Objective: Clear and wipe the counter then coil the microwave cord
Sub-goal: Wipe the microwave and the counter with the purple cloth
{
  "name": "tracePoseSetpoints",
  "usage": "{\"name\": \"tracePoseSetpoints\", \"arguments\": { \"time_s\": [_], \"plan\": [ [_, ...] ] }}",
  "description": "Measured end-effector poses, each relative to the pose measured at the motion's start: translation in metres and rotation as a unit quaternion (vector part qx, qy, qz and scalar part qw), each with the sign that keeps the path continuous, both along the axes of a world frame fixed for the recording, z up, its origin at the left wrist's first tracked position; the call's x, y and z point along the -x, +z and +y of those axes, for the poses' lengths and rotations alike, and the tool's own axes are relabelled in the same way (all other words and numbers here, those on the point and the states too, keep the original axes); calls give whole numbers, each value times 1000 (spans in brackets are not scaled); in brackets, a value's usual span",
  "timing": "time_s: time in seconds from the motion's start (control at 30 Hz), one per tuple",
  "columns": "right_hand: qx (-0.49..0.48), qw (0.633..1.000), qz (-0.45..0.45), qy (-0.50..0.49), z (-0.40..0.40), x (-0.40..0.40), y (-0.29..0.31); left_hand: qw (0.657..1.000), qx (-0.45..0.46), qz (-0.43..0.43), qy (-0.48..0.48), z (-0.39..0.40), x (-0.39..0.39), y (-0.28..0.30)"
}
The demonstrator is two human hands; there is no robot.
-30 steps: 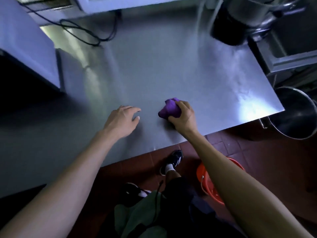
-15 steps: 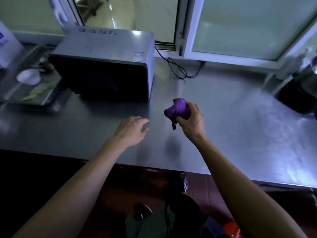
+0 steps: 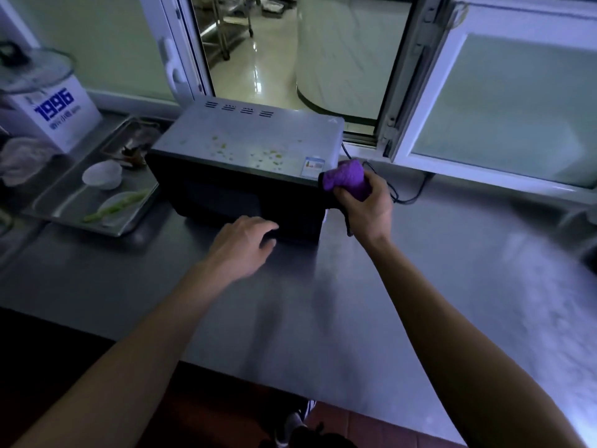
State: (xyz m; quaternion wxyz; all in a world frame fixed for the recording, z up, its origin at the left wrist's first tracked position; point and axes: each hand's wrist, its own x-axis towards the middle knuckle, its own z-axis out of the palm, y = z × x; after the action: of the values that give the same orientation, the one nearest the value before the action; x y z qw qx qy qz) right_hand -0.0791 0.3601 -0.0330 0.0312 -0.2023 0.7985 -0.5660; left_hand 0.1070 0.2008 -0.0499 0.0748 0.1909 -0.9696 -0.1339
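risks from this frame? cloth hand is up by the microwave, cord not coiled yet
1. Green crumbs lie on top of the microwave; wiping them with the purple cloth in the right hand could sweep them onto the counter.
2. The cord lies loose behind that hand; the hand or cloth might snag it.
3. The left hand hovers near the microwave's front; a push could slide it toward the tray.

Cord [image 3: 407,193] partly behind right hand [image 3: 365,208]
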Motion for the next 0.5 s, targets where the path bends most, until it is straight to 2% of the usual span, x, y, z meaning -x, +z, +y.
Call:
{"name": "tracePoseSetpoints", "arguments": {
  "time_s": [0.17,0.27,0.37,0.43,0.5],
  "plan": [
    [12,998,69,9,-62,44,19,998,24,56,7,-45,35,21],
    [-26,992,119,38,-94,60,22,996,30,82,6,-69,55,30],
    [-154,975,136,90,-116,66,9,995,37,88,9,-87,67,34],
    [-272,941,158,129,-124,65,-4,995,40,88,11,-96,72,34],
    [-333,914,172,155,-129,66,-14,996,42,81,10,-104,76,34]
  ]
}}
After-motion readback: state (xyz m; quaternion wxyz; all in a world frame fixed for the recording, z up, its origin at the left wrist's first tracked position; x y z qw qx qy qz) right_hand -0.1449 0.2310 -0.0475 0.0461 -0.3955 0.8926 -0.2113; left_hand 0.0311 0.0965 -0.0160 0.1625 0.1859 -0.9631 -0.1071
